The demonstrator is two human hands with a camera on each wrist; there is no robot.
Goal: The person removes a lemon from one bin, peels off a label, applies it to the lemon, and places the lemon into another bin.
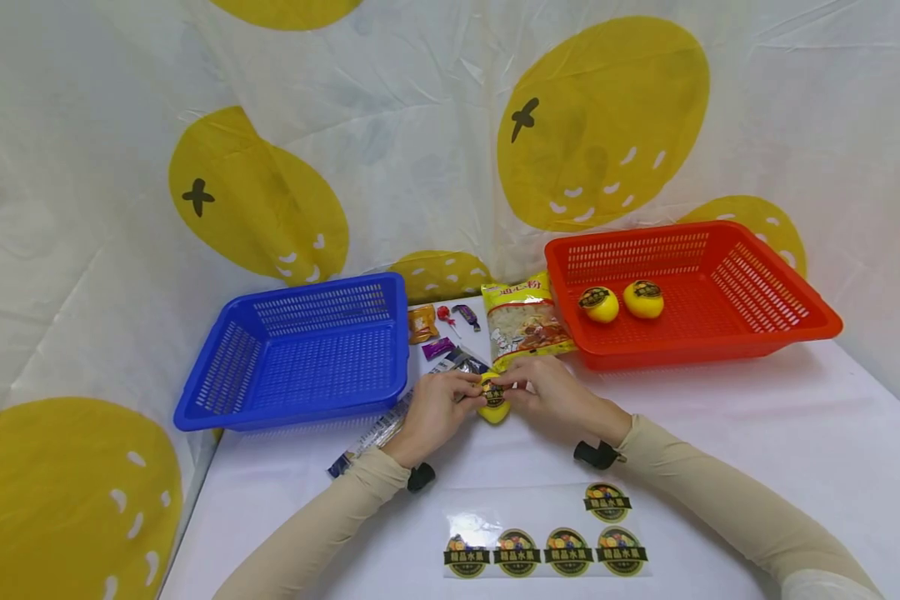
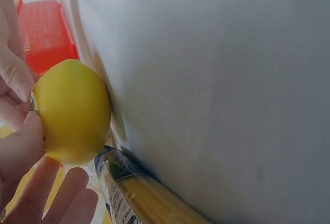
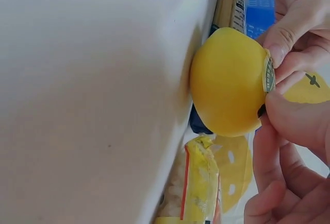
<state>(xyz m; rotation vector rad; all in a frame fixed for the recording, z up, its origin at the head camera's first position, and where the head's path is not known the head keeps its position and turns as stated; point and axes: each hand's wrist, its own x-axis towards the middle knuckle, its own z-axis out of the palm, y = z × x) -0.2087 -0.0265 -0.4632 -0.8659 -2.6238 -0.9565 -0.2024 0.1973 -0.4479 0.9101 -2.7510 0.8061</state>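
Note:
A yellow lemon (image 1: 494, 414) stands on the white table, a dark round fruit sticker (image 1: 492, 392) on the side facing me. My left hand (image 1: 437, 410) pinches the sticker's left edge against the fruit, thumb and forefinger together. From the other side, my right hand (image 1: 557, 392) pinches the right edge with its thumb and forefinger. In the right wrist view a black sticker end (image 3: 262, 110) shows by the right thumb. Fingertips partly cover the sticker in each view. In front of the hands lies a clear sheet (image 1: 513, 507) bearing several matching stickers (image 1: 568, 552).
A blue basket (image 1: 292, 417) stands at left. Inside the red basket (image 1: 690, 354) at right are two stickered lemons (image 1: 643, 300). Behind the hands lie a yellow food bag (image 1: 525, 325), a long noodle pack (image 1: 378, 433), an orange packet (image 1: 422, 323), a lollipop (image 1: 445, 314) and purple-wrapped sweets (image 1: 438, 348).

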